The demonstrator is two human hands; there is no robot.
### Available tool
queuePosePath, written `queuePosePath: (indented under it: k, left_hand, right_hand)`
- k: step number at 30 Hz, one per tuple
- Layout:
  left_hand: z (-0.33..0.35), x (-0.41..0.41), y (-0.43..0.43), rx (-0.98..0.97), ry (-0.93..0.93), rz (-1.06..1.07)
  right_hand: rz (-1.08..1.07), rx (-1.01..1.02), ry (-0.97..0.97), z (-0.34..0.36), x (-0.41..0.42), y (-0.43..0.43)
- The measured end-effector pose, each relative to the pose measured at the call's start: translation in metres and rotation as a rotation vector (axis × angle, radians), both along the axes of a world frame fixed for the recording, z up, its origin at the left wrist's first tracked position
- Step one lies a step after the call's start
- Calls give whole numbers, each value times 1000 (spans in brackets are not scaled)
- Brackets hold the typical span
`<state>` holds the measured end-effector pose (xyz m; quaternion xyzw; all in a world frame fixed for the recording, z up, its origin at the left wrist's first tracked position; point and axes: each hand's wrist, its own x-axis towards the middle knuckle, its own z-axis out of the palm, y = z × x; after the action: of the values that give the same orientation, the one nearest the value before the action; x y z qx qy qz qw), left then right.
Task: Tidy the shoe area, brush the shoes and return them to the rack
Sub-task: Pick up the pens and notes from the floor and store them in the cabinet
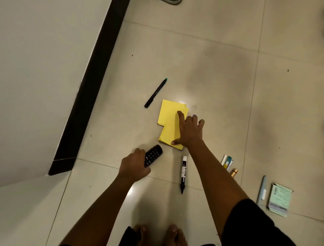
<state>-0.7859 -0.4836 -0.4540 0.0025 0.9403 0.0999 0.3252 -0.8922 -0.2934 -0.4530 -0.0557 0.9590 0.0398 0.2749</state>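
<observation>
A: Entry, head view. We take the left hand (pixel 134 163) first: where is it, and how do its fingers lie?

B: Low over the floor (pixel 210 61), left of centre. Its fingers are curled round the near end of a black remote (pixel 154 154), grasping it. The keypad end sticks out up and to the right. We cannot tell whether the remote touches the tiles.

A: Right hand (pixel 190 130)?

B: Its fingers (pixel 180 115) are released and splayed, palm down on the yellow paper stack (pixel 169 114). Index and thumb lie on the sheets, and the other fingertips reach past the stack's right edge. The stack lies on the floor just beyond the remote, its sheets slipped out of line.

A: Loose items we log around them?

B: A black pen (pixel 155 93) with a green end lies up-left of the stack, apart from it. A black-and-white marker (pixel 183 173) lies between the two forearms, tip toward us. Right of the right forearm we log a cluster of small tubes (pixel 227 162) with a gold-capped item (pixel 234 172) just beside them. Near the right edge, a pale blue pen (pixel 261 190) and a green packet (pixel 280 199) lie side by side.

A: Surroundings?

B: A dark skirting (pixel 91 87) runs diagonally along the wall (pixel 43 61) at left. Bare feet (pixel 173 233) show at the bottom edge. A grey rounded object (pixel 172 1) is cut by the top edge, and we cannot tell what it is.
</observation>
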Motion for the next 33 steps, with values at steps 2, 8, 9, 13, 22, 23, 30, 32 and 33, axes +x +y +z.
queuePosePath:
  k: [2, 8, 9, 13, 22, 23, 30, 32, 33]
  left_hand:
    - [9, 2, -12, 106, 37, 259]
    - [29, -17, -44, 359, 110, 676]
    - [31, -22, -48, 368, 127, 684]
    - [34, -42, -55, 399, 203, 749]
    - [30, -51, -47, 477, 204, 815]
    - [31, -51, -46, 479, 203, 818]
    - [31, -44, -44, 472, 193, 855]
    - [31, -44, -43, 470, 192, 840]
    - [31, -44, -42, 470, 193, 831]
  right_hand:
    - [-1, 29, -7, -1, 4, -4]
    - [-175, -183, 57, 5, 0, -3]
    - [-194, -293, 6, 10, -7, -2]
    - [-137, -487, -48, 29, -47, -3]
    - [-204, -275, 65, 10, -65, -31]
    - [-249, -256, 102, 8, -62, -33]
    - [-923, -497, 64, 9, -55, -59]
    - [-939, -435, 44, 6, -54, -67]
    - [-928, -391, 53, 4, -52, -69]
